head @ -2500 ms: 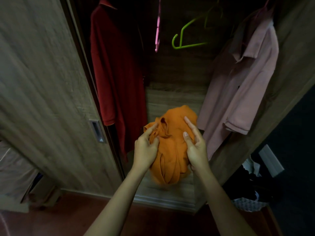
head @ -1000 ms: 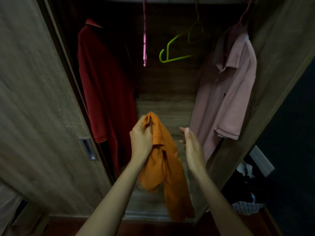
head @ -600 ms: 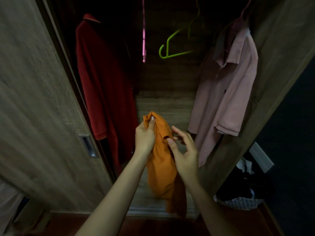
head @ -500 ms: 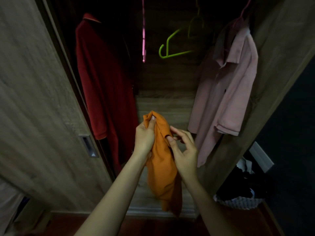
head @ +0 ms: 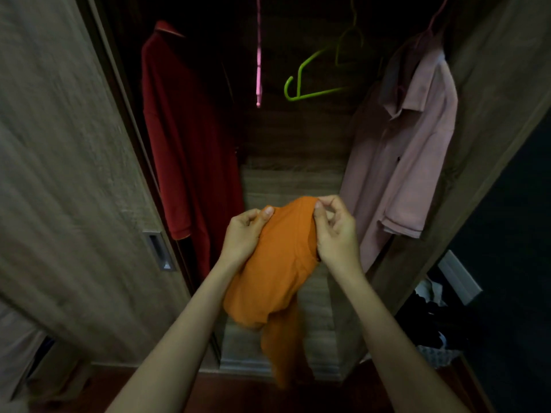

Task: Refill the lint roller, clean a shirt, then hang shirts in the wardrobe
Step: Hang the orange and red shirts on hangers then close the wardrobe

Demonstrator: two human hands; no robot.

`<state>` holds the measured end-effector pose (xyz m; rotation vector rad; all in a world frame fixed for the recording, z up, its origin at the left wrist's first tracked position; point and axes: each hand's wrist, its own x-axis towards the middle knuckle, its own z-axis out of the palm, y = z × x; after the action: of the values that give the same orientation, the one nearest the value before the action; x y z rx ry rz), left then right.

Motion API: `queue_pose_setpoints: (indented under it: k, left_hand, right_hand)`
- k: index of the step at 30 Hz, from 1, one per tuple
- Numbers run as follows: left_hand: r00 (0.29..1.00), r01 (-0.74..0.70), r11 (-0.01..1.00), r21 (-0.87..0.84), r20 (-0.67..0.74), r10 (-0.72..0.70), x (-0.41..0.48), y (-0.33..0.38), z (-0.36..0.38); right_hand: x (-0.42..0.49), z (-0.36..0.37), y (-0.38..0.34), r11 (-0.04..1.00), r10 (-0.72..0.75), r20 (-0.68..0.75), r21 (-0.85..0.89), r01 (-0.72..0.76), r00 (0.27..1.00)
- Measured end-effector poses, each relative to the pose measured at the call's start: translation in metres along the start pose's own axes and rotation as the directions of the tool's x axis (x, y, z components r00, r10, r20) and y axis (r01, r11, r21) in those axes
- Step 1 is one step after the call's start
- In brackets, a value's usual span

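Shirts in view: 3.
- One orange shirt (head: 280, 263), centre of frame, held in the air in front of the open wardrobe (head: 298, 138). Its top edge is stretched between the two hands and the rest hangs bunched toward the lower centre.
- One red shirt (head: 185, 144), hanging at the upper left inside the wardrobe.
- One pink shirt (head: 408, 162), hanging at the upper right with its collar up.

Hands: 2.
- Left hand (head: 243, 234): fingers curled, thumb pressed on the cloth, clamped on the shirt's upper left edge.
- Right hand (head: 337, 234): thumb and forefinger pinched together on the upper right edge, the other fingers loosely bent.

Bare hangers: 2, between the hung shirts at the top centre.
- One pink hanger (head: 258, 70), seen edge-on.
- One green hanger (head: 313, 84), just to its right.

Sliding door (head: 74, 174) fills the left of frame and has one recessed handle (head: 158, 250). One basket (head: 438, 353) of dark clothes sits at the lower right; the contents are too dim to count.
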<state>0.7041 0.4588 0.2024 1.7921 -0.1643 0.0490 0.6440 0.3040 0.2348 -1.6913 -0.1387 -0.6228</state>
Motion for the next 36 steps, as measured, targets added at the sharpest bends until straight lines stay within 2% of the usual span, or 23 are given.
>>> queue_pose_setpoints:
  k: [3, 6, 10, 12, 16, 18, 22, 24, 27, 29, 31, 33, 36]
  left_hand:
    - [0.99, -0.072, 0.995, 0.076, -0.113, 0.08, -0.003, -0.004, 0.006]
    - [0.962, -0.165, 0.986, 0.007, -0.218, 0.163, -0.018, 0.007, 0.004]
    - [0.991, -0.127, 0.963, -0.236, -0.061, 0.116, -0.045, 0.013, 0.012]
    - [0.996, -0.091, 0.962, -0.258, -0.024, 0.088, -0.051, 0.006, 0.019]
    - [0.996, -0.067, 0.975, -0.213, -0.077, 0.052, -0.054, 0.001, 0.027]
    - [0.99, -0.055, 0.991, -0.125, -0.135, 0.038, -0.053, 0.005, 0.032]
    - [0.972, -0.104, 0.991, 0.09, -0.201, 0.12, -0.048, 0.005, 0.036]
    - [0.98, -0.073, 0.995, 0.063, -0.183, 0.084, -0.042, 0.004, 0.034]
    - [0.993, 0.056, 0.992, -0.114, -0.101, -0.068, -0.028, 0.007, 0.025]
    - [0.99, 0.124, 0.97, -0.209, -0.036, -0.134, -0.018, 0.011, 0.019]
    - [0.989, 0.143, 0.965, -0.221, 0.008, -0.145, -0.011, 0.014, 0.016]
    - [0.992, 0.128, 0.965, -0.228, 0.044, -0.122, -0.007, 0.02, 0.014]
    - [0.989, 0.094, 0.953, -0.287, 0.137, -0.056, -0.004, 0.027, 0.005]
  right_hand:
    - [0.014, 0.009, -0.004, 0.999, 0.001, -0.017, -0.041, -0.002, 1.0]
    - [0.026, 0.009, 0.004, 0.992, 0.037, -0.025, -0.119, -0.04, 0.999]
    - [0.025, 0.005, 0.013, 0.99, 0.092, 0.008, -0.105, -0.09, 0.996]
    - [0.023, 0.003, 0.012, 0.992, 0.113, 0.028, -0.063, -0.111, 0.993]
    - [0.021, 0.001, 0.014, 0.987, 0.154, 0.037, -0.056, -0.151, 0.987]
    - [0.02, 0.0, 0.017, 0.983, 0.179, 0.038, -0.054, -0.177, 0.983]
    - [0.019, -0.004, 0.022, 0.976, 0.212, 0.049, -0.057, -0.209, 0.976]
    - [0.021, -0.009, 0.026, 0.975, 0.208, 0.071, -0.09, -0.201, 0.976]
    - [0.024, -0.022, 0.03, 0.973, 0.189, 0.152, -0.165, -0.164, 0.97]
    - [0.024, -0.027, 0.031, 0.974, 0.215, 0.213, -0.122, -0.192, 0.953]
    - [0.023, -0.027, 0.029, 0.959, 0.276, 0.254, -0.004, -0.285, 0.927]
    - [0.022, -0.024, 0.026, 0.901, 0.373, 0.276, 0.118, -0.416, 0.886]
    - [0.022, -0.025, 0.023, 0.809, 0.496, 0.288, 0.189, -0.557, 0.819]
